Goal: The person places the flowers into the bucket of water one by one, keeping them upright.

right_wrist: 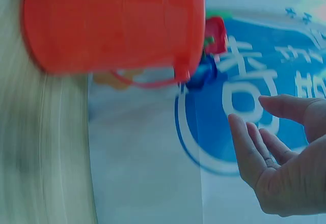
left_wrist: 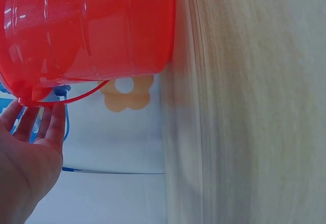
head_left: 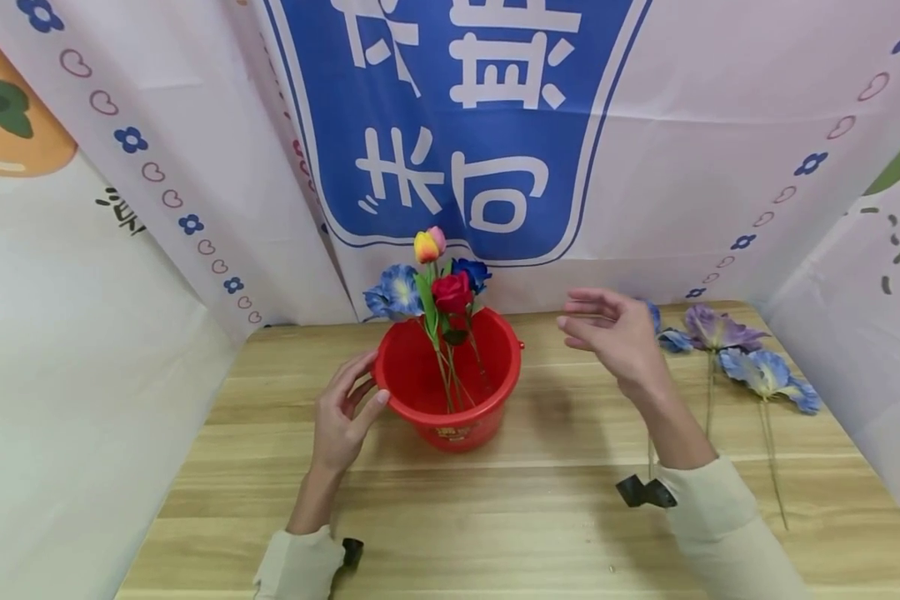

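Observation:
A red plastic bucket point(head_left: 450, 392) stands on the wooden table point(head_left: 540, 517) near its middle. Several artificial flowers stand in it: a red rose point(head_left: 452, 292), a yellow-pink tulip point(head_left: 428, 245) and blue blooms point(head_left: 394, 292). My left hand point(head_left: 342, 414) rests with loosely spread fingers against the bucket's left side, holding nothing; in the left wrist view the left hand point(left_wrist: 30, 152) lies just below the bucket point(left_wrist: 91, 30). My right hand point(head_left: 615, 333) hovers in the air to the right of the bucket, fingers straight and empty. The right wrist view shows the same hand point(right_wrist: 280, 152) apart from the bucket point(right_wrist: 112, 25).
Several loose blue and purple flowers point(head_left: 750, 367) with long stems lie on the table at the right. Printed cloth banners point(head_left: 450, 125) hang close behind and on both sides. Bare table surface stretches in front of the bucket.

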Demonstrator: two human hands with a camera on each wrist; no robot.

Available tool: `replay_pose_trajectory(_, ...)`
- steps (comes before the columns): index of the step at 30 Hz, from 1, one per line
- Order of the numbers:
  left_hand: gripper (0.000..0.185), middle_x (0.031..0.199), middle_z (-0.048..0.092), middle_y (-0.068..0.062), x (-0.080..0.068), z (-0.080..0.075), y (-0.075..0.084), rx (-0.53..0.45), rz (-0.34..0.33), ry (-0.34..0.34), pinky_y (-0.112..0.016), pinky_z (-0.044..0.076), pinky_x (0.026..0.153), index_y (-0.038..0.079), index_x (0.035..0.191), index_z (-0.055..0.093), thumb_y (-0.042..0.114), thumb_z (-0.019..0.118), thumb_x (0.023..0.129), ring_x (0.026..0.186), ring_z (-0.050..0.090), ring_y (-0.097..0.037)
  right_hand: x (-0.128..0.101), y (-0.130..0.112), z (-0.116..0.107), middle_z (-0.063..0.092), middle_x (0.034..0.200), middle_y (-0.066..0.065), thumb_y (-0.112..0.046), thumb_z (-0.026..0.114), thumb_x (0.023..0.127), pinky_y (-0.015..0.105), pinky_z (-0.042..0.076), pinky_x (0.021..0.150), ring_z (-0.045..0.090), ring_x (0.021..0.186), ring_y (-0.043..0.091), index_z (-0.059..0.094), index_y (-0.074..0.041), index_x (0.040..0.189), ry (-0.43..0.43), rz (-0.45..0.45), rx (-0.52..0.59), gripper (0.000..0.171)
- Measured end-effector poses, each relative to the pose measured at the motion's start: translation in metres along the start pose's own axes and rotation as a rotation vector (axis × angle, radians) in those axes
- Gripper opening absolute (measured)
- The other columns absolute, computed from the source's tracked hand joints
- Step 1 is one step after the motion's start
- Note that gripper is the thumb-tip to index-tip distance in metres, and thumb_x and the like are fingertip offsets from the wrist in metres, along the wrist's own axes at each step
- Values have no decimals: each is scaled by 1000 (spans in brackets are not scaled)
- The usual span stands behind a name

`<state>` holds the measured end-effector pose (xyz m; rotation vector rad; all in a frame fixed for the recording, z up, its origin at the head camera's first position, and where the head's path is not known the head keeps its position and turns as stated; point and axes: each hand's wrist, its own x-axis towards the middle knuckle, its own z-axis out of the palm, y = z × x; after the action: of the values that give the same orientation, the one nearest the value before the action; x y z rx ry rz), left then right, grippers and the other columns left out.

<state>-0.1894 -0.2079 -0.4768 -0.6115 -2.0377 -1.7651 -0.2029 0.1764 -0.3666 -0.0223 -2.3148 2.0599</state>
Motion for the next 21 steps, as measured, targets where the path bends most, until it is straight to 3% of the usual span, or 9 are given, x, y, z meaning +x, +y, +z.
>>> replay_pose_trajectory(5,57,150,56,-31,0,0,1,-3,-10,0,-25,58,107,-8,148,58,-15,68,92,133,63,-13,-3,10,-28,75,109,-11,-11,78,98,26,66,85,76,97,2,56,4,147,23,2,32,56)
replay_pose_trajectory(11,56,148,55,-35,1,0,1,-8,14,3,-23,58,107,-10,147,57,-14,68,93,133,63,-13,-6,27,-56,74,111,-10,-15,79,99,25,66,85,77,96,2,52,1,151,27,34,28,61)
replay_pose_trajectory(16,56,148,56,-34,2,0,2,-9,10,3,-25,58,107,-10,147,57,-15,68,92,133,63,-13,-9,44,-73,74,108,-18,-17,77,100,24,66,84,76,96,-1,46,1,156,19,69,27,67)
replay_pose_trajectory(21,58,149,56,-32,1,1,2,-8,-8,0,-26,59,107,-8,148,58,-15,68,92,133,63,-14,-10,63,-91,75,106,-19,-14,78,100,23,66,83,75,95,-1,54,-13,143,17,107,94,49)
